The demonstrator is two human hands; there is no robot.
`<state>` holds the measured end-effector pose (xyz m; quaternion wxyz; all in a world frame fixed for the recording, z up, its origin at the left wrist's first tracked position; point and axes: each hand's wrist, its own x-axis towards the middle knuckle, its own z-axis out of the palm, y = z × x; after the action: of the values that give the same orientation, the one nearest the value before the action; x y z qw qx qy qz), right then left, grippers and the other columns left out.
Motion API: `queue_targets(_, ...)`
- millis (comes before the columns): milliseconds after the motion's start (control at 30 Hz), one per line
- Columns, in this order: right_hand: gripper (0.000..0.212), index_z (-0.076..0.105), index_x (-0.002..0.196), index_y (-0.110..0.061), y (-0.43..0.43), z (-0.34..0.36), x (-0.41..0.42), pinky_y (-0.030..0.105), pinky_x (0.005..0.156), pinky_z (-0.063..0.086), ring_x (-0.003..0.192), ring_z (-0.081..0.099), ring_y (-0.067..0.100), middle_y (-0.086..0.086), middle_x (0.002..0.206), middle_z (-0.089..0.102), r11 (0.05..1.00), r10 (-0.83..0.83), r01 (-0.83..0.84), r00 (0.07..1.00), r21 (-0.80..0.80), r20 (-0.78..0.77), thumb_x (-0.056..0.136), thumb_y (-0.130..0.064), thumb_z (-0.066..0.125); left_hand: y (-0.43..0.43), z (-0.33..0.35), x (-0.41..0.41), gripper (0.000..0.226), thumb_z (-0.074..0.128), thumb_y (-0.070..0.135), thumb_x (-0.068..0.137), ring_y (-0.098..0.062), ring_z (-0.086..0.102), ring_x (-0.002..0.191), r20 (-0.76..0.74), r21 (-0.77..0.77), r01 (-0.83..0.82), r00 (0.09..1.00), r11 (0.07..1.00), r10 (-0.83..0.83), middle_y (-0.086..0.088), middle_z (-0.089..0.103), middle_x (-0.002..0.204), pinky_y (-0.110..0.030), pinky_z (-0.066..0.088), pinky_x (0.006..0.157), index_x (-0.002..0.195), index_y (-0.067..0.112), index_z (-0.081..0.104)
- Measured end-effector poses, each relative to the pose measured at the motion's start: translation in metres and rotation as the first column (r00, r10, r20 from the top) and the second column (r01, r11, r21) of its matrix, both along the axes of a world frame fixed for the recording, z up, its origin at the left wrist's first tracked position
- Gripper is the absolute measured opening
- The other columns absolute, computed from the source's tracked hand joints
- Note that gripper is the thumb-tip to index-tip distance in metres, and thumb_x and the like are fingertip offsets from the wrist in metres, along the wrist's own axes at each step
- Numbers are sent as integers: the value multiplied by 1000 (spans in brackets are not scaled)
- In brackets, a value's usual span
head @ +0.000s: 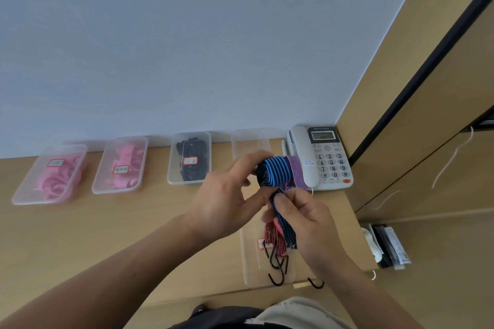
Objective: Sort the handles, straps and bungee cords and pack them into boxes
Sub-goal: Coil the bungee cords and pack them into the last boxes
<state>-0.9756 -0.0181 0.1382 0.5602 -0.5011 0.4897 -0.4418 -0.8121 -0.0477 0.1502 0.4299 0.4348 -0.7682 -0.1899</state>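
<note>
You are curling your left hand point(224, 203) round a tight roll of flat woven bungee cords point(275, 171), blue-and-black striped with a purple band alongside, holding it up over the far half of a long clear plastic box point(248, 256). Your right hand point(307, 219) is pinching the loose striped tails just below the roll, thumb and fingers bent closed on the fabric. Red-and-white striped ends are hanging down from that grip, and their black wire hooks point(278, 267), curved like a J, are dangling over the near end of the box. Along the back of the smooth wooden table point(120, 235), three shallow translucent tubs are sitting in a row: one point(25, 184) holding pink rings, one point(100, 181) holding pink pieces, one point(171, 168) holding black items. A white push-button telephone point(318, 157) is standing just beside the long box.
</note>
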Motion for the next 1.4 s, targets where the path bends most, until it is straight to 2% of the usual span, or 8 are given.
queue_targets(233,17,63,94,-10,-1,-1,3,26,38,39,45,58,23,15,82,68,992,28,-33,999,121,43,99,-19,51,-8,-2,6,44,67,17,85,-16,65,95,236,-322,16,970,947,64,-4,69,115,-33,57,67,125,17,48)
queue_targets(367,23,62,83,-8,-2,1,1,29,42,37,43,50,21,12,61,63,984,49,-60,997,168,66,100,-15,47,-11,-9,11,42,66,12,89,-24,68,96,346,-393,93,937,915,54,-7,68,118,-35,58,70,126,14,47)
queue_targets(700,55,62,94,-1,-1,1,7,35,54,44,53,58,22,16,74,68,983,57,-92,976,160,211,83,-54,60,-18,-20,22,38,71,-2,86,-31,64,113,457,-446,213,889,869,17,-11,63,129,-39,53,96,123,1,64)
queue_targets(833,41,59,96,-1,-2,2,2,30,56,47,59,59,18,11,79,69,992,69,-92,971,89,230,81,-39,58,-12,-14,15,57,63,-7,81,-13,58,122,96,37,32,995,999,-35,-2,60,135,-34,52,96,135,10,55)
queue_targets(967,33,59,104,-6,-2,5,6,26,56,47,61,61,16,7,80,71,989,129,-141,968,45,214,82,-30,56,-13,4,11,29,46,18,92,-20,66,84,-395,663,279,919,694,8,2,73,95,-45,52,87,114,12,64)
queue_targets(1133,31,59,110,-10,-3,6,5,28,61,49,66,61,21,12,80,67,988,150,-154,972,10,183,83,-25,56,-9,12,9,39,37,32,89,-21,59,83,-585,680,480,811,554,14,-8,69,95,-30,49,75,98,9,67)
queue_targets(1267,39,58,115,-6,-5,4,2,27,62,51,70,64,22,7,77,68,988,141,-149,978,40,156,83,-28,56,-10,10,11,38,55,28,84,-22,63,91,-481,680,348,876,645,35,-13,71,101,-53,46,91,111,4,66)
queue_targets(1400,37,55,122,-9,-8,1,6,31,66,55,74,69,25,5,94,70,992,96,-105,987,67,128,86,-19,61,-10,13,11,33,64,14,79,-19,67,89,-543,600,350,839,720,44,-11,74,99,-33,52,79,110,4,65)
